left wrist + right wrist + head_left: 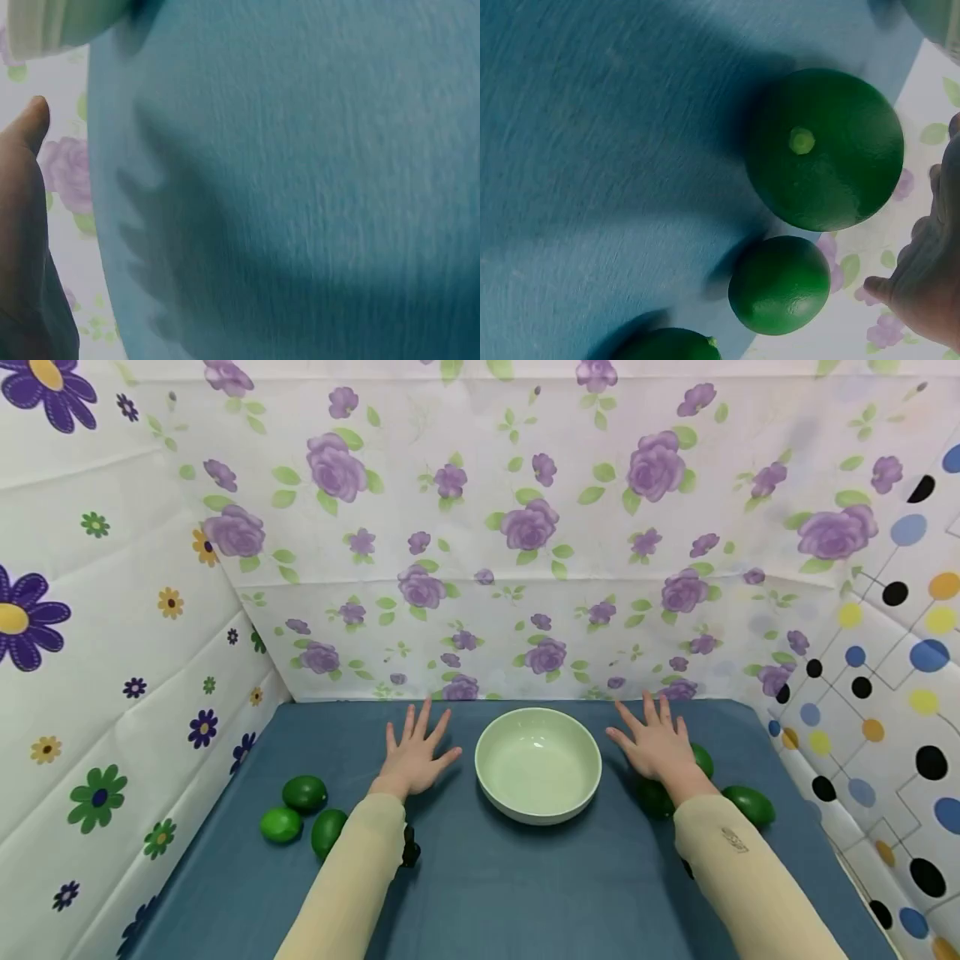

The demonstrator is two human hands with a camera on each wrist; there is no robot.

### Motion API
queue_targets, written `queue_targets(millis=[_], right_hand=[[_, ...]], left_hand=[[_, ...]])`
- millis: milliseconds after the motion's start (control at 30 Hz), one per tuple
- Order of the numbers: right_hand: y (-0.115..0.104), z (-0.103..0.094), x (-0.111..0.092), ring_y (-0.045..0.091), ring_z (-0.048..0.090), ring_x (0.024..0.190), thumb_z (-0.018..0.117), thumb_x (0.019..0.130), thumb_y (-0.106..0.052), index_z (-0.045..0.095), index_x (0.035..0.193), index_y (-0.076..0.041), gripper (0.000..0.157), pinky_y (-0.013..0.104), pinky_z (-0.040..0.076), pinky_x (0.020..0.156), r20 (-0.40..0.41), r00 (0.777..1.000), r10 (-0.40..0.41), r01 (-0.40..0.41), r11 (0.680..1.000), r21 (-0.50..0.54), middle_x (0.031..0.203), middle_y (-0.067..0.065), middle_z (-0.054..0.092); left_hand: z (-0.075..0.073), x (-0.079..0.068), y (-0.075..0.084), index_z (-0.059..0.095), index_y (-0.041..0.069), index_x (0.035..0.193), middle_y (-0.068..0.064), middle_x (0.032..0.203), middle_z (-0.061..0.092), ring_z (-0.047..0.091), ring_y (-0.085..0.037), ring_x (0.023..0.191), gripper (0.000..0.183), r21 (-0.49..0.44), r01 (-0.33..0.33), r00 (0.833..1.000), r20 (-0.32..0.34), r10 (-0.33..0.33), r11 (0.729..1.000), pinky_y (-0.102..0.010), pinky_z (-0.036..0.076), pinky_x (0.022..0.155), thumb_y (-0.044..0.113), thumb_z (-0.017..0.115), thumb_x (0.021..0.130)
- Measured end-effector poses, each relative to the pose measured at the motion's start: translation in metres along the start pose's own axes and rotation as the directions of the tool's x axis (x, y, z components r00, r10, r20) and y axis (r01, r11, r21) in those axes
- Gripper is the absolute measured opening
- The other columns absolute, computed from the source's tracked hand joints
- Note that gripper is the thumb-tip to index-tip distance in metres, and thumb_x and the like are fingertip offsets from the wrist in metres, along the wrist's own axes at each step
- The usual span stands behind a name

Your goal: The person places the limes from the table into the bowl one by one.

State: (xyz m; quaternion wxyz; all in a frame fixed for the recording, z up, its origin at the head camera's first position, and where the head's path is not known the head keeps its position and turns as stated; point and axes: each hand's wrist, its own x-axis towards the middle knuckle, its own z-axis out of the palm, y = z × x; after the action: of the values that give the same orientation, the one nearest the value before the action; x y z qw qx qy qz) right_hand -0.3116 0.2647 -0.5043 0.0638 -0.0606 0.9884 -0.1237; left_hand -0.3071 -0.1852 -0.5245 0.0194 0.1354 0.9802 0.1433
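A pale green bowl (537, 768) stands on the blue cloth between the two hands, with nothing inside. Left of it, my left hand (412, 758) hovers with fingers spread and holds nothing; its shadow falls on the cloth in the left wrist view. My right hand (656, 745) is likewise spread, palm down, to the bowl's right. Under and beside the right forearm lie several green fruits that look like limes or avocados, among them one dark green fruit (825, 150), a smaller one (780, 285) and another (748, 807), partly hidden by hand and sleeve.
Left of the left forearm lie a brighter green lime (281, 825) and two darker green fruits, one (304, 793) behind it and another (327, 833) beside the sleeve. Flower-printed cloth walls (480, 527) rise at the back and left, a dotted one (885, 710) at the right.
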Motion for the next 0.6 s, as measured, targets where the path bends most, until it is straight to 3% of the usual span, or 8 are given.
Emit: queue_targets(millis=[200,367,500,600], right_hand=[[-0.002,-0.001,-0.008,0.055,-0.009,0.159,0.027,0.109,-0.074,0.021,0.174,-0.017,0.087,0.079,0.01,0.122,-0.057,0.998,-0.024,0.029,0.995,0.095,0.174,0.031,-0.008],[-0.003,-0.003,-0.016,0.058,-0.003,0.158,0.02,0.106,-0.078,0.023,0.173,-0.015,0.092,0.082,0.017,0.117,-0.059,0.998,-0.037,0.047,0.983,0.175,0.174,0.033,-0.005],[-0.006,-0.013,-0.021,0.059,0.006,0.157,0.022,0.107,-0.076,0.029,0.171,-0.012,0.091,0.083,0.018,0.116,-0.084,0.995,-0.048,0.066,0.971,0.23,0.173,0.034,0.007],[-0.008,-0.018,-0.028,0.059,0.022,0.154,0.025,0.108,-0.075,0.036,0.169,-0.01,0.089,0.081,0.024,0.116,-0.114,0.992,-0.054,0.081,0.964,0.254,0.172,0.033,0.019]], left_hand=[[0.004,-0.013,0.003,0.014,0.024,0.175,-0.003,0.178,-0.019,-0.018,-0.036,0.163,0.086,-0.089,-0.024,0.998,-0.068,0.018,0.996,-0.077,-0.004,0.123,0.073,0.038,0.108],[0.008,-0.022,0.006,0.019,0.022,0.174,-0.006,0.18,-0.01,-0.01,-0.035,0.164,0.084,-0.203,-0.034,0.994,-0.11,0.012,0.979,-0.075,0.004,0.125,0.07,0.04,0.109],[0.008,-0.026,0.008,0.028,0.019,0.172,-0.009,0.18,0.0,-0.001,-0.035,0.165,0.077,-0.294,-0.056,0.989,-0.147,0.013,0.954,-0.073,0.013,0.126,0.061,0.047,0.111],[0.012,-0.029,0.01,0.036,0.017,0.17,-0.009,0.18,0.008,0.004,-0.033,0.165,0.07,-0.344,-0.073,0.987,-0.162,0.017,0.936,-0.07,0.018,0.127,0.055,0.05,0.112]])
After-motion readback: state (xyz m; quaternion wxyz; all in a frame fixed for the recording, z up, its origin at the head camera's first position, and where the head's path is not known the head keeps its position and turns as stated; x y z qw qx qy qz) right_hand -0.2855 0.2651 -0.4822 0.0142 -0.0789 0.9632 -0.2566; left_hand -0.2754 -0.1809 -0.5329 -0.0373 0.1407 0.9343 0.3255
